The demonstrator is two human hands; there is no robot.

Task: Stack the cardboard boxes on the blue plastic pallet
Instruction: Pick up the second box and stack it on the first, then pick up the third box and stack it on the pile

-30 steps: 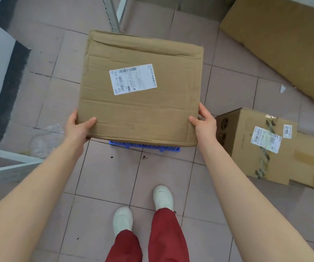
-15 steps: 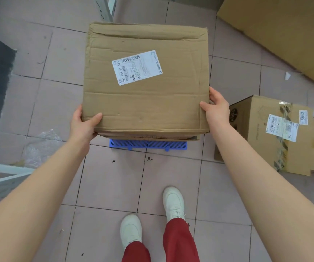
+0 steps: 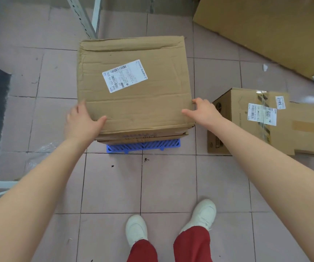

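Two bare arms reaching forward, left hand (image 3: 80, 121) and right hand (image 3: 203, 112) open, flanking cardboard box (image 3: 133, 87) on blue pallet (image 3: 143, 145), touching its near corners

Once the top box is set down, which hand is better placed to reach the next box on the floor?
Probably the right hand: the taped box sits on the floor just beside it, while the left hand is on the stack's far side.

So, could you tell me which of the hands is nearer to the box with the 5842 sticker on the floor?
Right. The right hand is at the stacked box's near right corner, beside the 5842 box. The left hand is at the opposite corner.
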